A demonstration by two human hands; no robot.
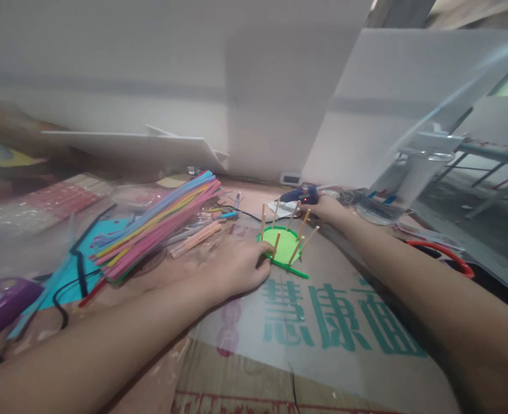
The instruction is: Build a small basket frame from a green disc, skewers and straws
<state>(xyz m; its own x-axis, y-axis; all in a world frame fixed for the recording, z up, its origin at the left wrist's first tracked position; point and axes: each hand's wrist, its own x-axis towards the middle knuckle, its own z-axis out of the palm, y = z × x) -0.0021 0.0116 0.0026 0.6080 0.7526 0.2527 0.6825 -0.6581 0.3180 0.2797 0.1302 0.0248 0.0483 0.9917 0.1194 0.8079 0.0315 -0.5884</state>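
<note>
A light green disc (pixel 283 246) lies on the printed board, with several thin wooden sticks (pixel 305 224) standing up around its edge, some tilted. A fuzzy green pipe cleaner (pixel 289 268) runs along the rim, and its loose end sticks out to the right at the front. My left hand (pixel 243 267) is closed at the disc's near left edge, thumb and finger pinching the pipe cleaner against the rim. Behind the disc, my right hand (pixel 326 208) is wrapped round a dark blue hot glue gun (pixel 299 196), whose nozzle points left above a crumpled white paper (pixel 283 208).
A bundle of coloured pipe cleaners (pixel 159 227) lies left, over a blue sheet (pixel 107 230). A purple object (pixel 7 307) sits at lower left. On the right are a clear container (pixel 378 210) and red-orange handles (pixel 446 253). White panels (pixel 279 103) rise behind.
</note>
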